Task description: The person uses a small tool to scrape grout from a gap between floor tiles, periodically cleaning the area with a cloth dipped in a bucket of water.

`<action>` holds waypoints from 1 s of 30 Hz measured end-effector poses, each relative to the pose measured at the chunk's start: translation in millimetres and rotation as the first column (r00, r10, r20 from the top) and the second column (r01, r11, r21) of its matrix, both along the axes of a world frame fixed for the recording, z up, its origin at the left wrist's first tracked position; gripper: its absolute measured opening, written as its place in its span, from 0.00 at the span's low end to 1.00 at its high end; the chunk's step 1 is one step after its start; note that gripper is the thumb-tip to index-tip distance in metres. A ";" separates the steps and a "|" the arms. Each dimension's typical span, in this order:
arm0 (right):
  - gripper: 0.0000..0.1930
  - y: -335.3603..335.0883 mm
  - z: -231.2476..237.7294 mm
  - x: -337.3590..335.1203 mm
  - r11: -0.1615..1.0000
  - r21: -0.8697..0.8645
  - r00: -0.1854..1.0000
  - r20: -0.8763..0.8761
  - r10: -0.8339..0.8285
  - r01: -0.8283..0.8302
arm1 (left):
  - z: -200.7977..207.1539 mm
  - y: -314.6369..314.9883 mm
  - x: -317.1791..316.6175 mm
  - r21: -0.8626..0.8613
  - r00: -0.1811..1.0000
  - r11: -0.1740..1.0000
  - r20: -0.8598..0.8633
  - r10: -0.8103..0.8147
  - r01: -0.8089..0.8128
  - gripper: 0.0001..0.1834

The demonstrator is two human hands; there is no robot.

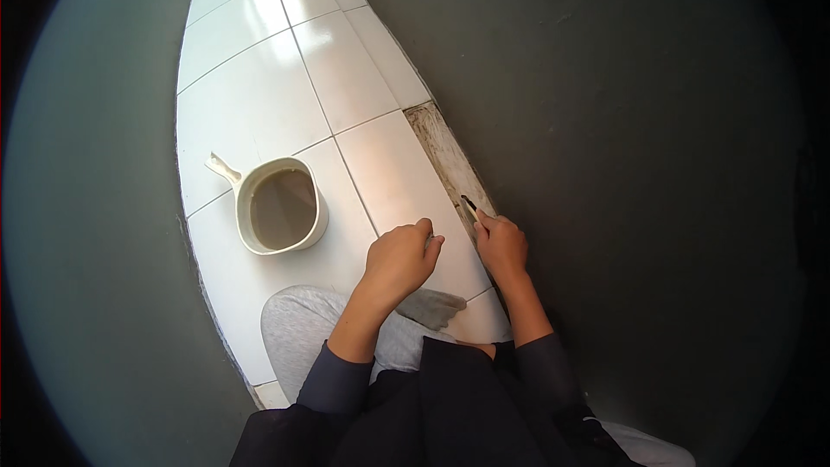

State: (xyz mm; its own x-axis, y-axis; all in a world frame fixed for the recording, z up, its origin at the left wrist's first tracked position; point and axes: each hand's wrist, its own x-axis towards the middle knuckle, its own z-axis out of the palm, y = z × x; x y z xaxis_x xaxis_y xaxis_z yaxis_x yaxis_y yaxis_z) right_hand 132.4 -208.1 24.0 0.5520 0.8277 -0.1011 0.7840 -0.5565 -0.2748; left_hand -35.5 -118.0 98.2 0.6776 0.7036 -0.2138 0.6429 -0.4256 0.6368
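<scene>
My right hand (502, 244) is closed around a thin tool with a dark tip (470, 205), possibly a small brush. The tip points at a bare strip (447, 151) along the right edge of the white tiled surface, where a tile is absent and a rough, stained base shows. Over the tiles to the left, my left hand (403, 256) is closed with the thumb side up; what it holds, if anything, is hidden. Beneath its wrist lies a grey cloth (432, 307), partly covered by my arm.
A cream dipper (324, 212) with a short handle stands on the tiles (233, 104) at the left, holding murky brownish liquid. Dark grey surfaces (622, 138) border the tiled strip on both sides. My knee in light grey trousers (298, 324) rests at the near end.
</scene>
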 end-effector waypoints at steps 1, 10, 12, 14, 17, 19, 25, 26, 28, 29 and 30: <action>0.15 0.4 1.8 -5.9 0.990 0.140 0.997 -0.078 0.009 0.003 | 4.3 3.9 -4.7 -0.013 0.999 0.999 0.026 0.030 -0.030 0.15; 0.27 10.0 6.7 -55.3 0.870 0.492 0.938 -0.318 0.138 0.038 | 12.6 40.1 -33.7 -0.248 0.761 0.912 0.503 0.410 -0.327 0.14; 0.26 10.7 9.8 -58.5 0.860 0.509 0.950 -0.282 0.134 0.029 | 13.1 48.5 -42.0 -0.297 0.686 0.846 0.495 0.533 -0.443 0.12; 0.24 14.3 18.2 -63.2 0.853 0.522 0.943 -0.298 0.148 0.031 | 16.0 52.0 -48.4 -0.313 0.650 0.822 0.504 0.568 -0.475 0.11; 0.20 30.6 42.6 -71.4 0.828 0.561 0.914 -0.327 0.239 -0.016 | 16.6 57.6 -55.5 -0.306 0.345 0.771 0.760 0.551 -0.558 0.11; 0.15 51.1 71.9 -83.1 0.845 0.521 0.872 -0.354 0.338 -0.116 | 20.8 64.6 -68.8 -0.276 0.231 0.692 0.806 0.545 -0.667 0.11; 0.03 118.8 107.1 -143.1 0.655 0.392 0.721 0.030 0.692 -0.645 | 29.2 79.9 -120.6 -0.496 -0.259 0.420 0.824 0.504 -0.760 0.14; 0.03 129.2 105.3 -153.2 0.649 0.396 0.716 0.031 0.698 -0.650 | 29.2 81.7 -125.9 -0.527 -0.331 0.366 0.814 0.476 -0.767 0.15; 0.05 146.0 99.4 -170.1 0.653 0.084 0.656 0.177 0.733 -0.753 | 24.3 84.3 -134.5 -0.528 -0.344 0.356 0.816 0.465 -0.771 0.16; 0.06 149.6 98.5 -174.8 0.659 0.075 0.661 0.159 0.733 -0.748 | 22.7 85.2 -135.4 -0.538 -0.358 0.347 0.810 0.465 -0.768 0.16; 0.06 151.7 97.3 -177.8 0.648 0.079 0.651 0.157 0.743 -0.758 | 21.9 85.2 -137.3 -0.547 -0.371 0.333 0.804 0.464 -0.768 0.16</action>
State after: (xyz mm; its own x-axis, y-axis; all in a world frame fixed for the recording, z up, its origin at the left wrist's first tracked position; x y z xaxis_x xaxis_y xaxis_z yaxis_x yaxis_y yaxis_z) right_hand -45.4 -56.4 121.3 -0.2635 0.9632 0.0522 0.9441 0.2686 -0.1913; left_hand -172.8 -32.8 120.0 -0.6804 0.7246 0.1101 -0.2445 -0.3660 0.8979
